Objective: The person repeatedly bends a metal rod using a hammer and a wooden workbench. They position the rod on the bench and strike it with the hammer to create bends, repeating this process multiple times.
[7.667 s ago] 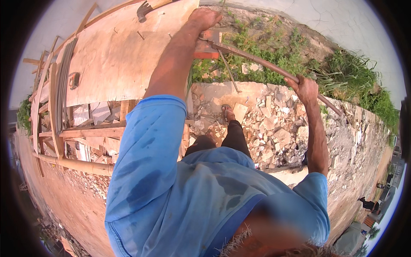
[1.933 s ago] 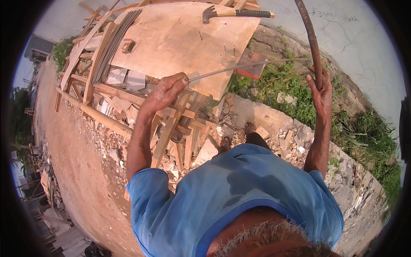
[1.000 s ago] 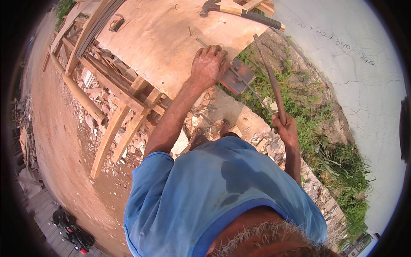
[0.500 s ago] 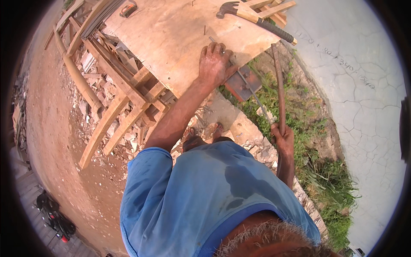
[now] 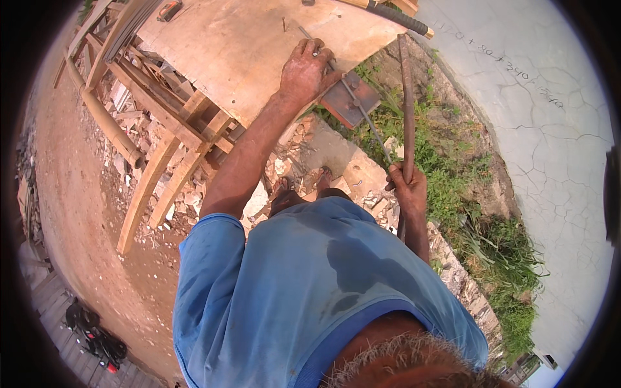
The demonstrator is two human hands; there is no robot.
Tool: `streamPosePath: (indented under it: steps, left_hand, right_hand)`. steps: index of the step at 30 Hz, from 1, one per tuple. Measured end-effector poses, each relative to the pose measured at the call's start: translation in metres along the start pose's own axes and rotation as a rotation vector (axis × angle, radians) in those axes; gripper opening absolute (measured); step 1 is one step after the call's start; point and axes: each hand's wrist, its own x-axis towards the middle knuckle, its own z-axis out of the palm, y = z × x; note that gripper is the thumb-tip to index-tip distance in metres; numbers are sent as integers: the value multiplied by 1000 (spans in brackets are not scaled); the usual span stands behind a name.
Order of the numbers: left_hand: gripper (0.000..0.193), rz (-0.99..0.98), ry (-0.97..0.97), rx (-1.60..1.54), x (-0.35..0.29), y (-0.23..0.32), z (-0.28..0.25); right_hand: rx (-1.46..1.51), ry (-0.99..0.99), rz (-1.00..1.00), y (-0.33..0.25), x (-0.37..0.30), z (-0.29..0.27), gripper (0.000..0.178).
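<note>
My left hand [image 5: 303, 72] rests on the near edge of a plywood board [image 5: 207, 52], its fingers curled over a thin metal rod [image 5: 372, 128]. The rod slants from the board, across a reddish-brown metal plate [image 5: 337, 107] beside the board edge, down to my right hand [image 5: 409, 189]. My right hand is closed around a long brown bar [image 5: 407, 97], which stretches up to the board's right corner. The rod's lower end meets the fingers there; whether they grip it too is unclear. A nail [image 5: 283, 24] stands up from the board beyond my left hand.
A hammer's dark-wrapped handle [image 5: 401, 19] lies at the board's far right edge, and a tape measure [image 5: 169, 10] far left. Timber framing [image 5: 165, 161] and rubble are at left. Weeds [image 5: 446, 168] grow along a cracked grey wall [image 5: 543, 129] at right.
The view has shifted, so the board and both hands sit higher and further left; the hammer's head is mostly cut off. Both hands keep about the same places on the rod and bar.
</note>
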Motion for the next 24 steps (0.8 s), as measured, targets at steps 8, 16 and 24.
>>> streamPosePath:
  steps: [8, 16, 24]
  left_hand:
    - [41, -21, -11, 4, -1, 0, 1]
    - [40, 10, 36, 40, -2, -5, 6]
    - [44, 27, 83, 37, -6, -3, 7]
  right_hand:
    - [-545, 7, -115, -48, -20, -80, 33]
    - [-1104, -163, -159, -47, 22, -148, 51]
    - [-1445, -200, -427, -65, 107, -170, 42]
